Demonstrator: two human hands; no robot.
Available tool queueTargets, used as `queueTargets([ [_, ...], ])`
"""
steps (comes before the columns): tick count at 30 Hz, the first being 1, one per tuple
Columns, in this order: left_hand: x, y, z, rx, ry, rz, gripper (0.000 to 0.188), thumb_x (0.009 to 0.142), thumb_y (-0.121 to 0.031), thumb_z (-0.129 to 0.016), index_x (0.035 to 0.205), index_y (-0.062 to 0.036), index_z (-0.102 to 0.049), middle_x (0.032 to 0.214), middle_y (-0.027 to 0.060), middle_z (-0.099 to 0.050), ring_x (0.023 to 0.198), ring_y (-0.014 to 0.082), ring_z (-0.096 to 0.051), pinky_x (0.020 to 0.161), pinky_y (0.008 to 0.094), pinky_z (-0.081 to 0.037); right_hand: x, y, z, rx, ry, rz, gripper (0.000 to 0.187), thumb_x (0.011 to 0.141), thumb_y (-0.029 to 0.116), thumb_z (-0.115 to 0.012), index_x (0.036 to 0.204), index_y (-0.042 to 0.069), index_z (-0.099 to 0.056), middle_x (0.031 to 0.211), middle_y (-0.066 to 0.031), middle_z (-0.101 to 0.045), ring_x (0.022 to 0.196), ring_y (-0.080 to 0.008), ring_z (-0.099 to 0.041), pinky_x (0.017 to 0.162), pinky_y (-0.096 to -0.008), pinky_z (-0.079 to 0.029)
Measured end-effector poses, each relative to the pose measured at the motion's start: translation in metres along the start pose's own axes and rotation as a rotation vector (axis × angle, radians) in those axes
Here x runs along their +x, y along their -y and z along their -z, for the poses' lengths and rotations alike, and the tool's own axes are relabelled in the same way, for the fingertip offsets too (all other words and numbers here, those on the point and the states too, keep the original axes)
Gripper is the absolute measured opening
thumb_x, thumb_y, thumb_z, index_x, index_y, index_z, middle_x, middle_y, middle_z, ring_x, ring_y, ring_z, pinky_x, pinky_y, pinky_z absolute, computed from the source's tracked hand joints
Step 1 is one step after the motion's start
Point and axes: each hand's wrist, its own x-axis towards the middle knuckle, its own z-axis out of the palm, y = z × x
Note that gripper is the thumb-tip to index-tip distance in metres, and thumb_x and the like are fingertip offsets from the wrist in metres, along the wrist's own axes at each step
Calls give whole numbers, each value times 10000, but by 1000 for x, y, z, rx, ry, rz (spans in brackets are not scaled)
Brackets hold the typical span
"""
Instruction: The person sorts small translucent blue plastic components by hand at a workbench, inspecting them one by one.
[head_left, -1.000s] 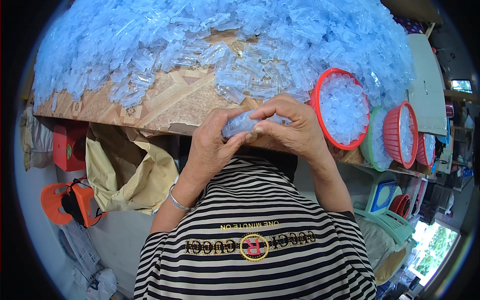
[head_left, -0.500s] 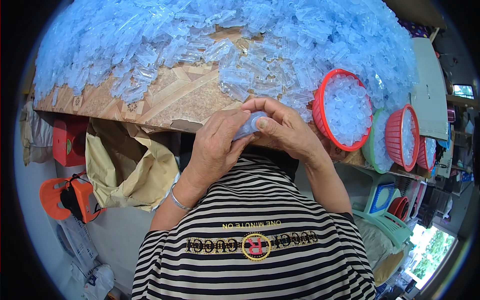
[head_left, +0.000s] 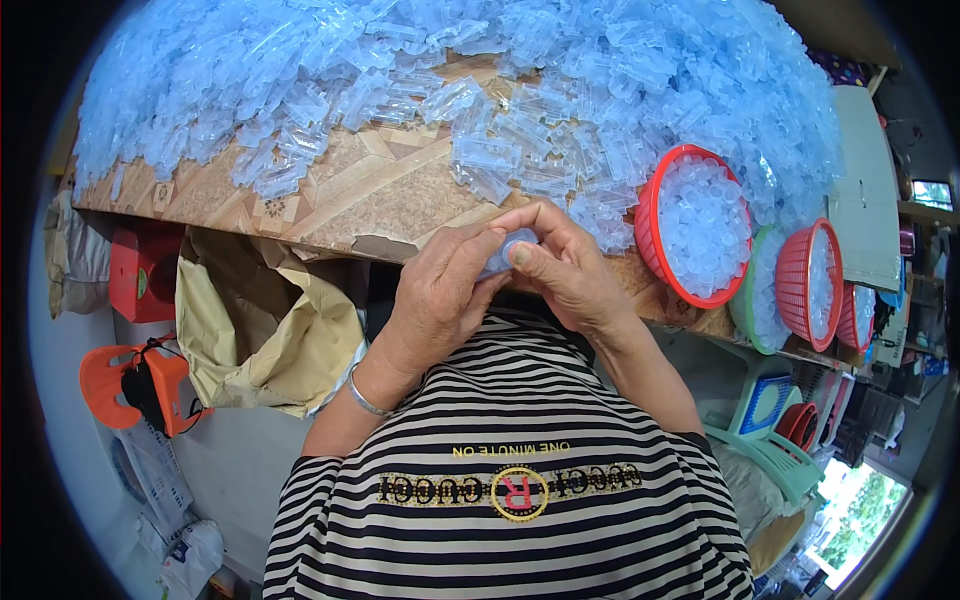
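Note:
Just off the table's front edge, my left hand (head_left: 440,290) and my right hand (head_left: 575,265) meet with fingers closed. Between them sits a small clear bluish plastic piece with a round end (head_left: 519,240), mostly covered by the fingers. My right thumb presses against that round end while the left fingers wrap its other side. Beyond my hands, a large heap of clear plastic tube-like pieces (head_left: 250,90) spreads over the table (head_left: 370,190). At the right, a red basket (head_left: 645,225) is full of small round translucent caps (head_left: 702,225).
More baskets of translucent caps stand along the right edge: a green one (head_left: 742,300) and another red one (head_left: 797,280). Below the table at left hangs an open tan sack (head_left: 225,350), beside a red container (head_left: 140,275) and an orange plastic seat (head_left: 105,385). Green plastic chair (head_left: 775,455) lower right.
My fingers have closed further around the plastic piece, so less of it shows. The whole scene has shifted slightly right and down in the picture.

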Motion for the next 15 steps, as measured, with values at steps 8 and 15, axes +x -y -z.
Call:
queueTargets([
  [8, -1, 9, 17, 49, -55, -48, 468, 707, -10, -739, 1140, -25, -562, 1045, 155, -617, 895, 324, -620, 742, 371, -522, 12, 8, -8, -7, 79, -78, 401, 902, 219, -660, 1208, 12, -504, 1052, -52, -566, 950, -104, -578, 840, -239, -506],
  [15, -34, 68, 115, -25, -991, 384, 290, 910, -89, -624, 1152, 5, -494, 1086, 149, -613, 861, 203, -651, 729, 278, -549, 69, 34, 10, -818, -293, 334, 309, 852, 181, -643, 1116, 23, -619, 1029, -97, -649, 998, -181, -609, 858, -315, -498],
])
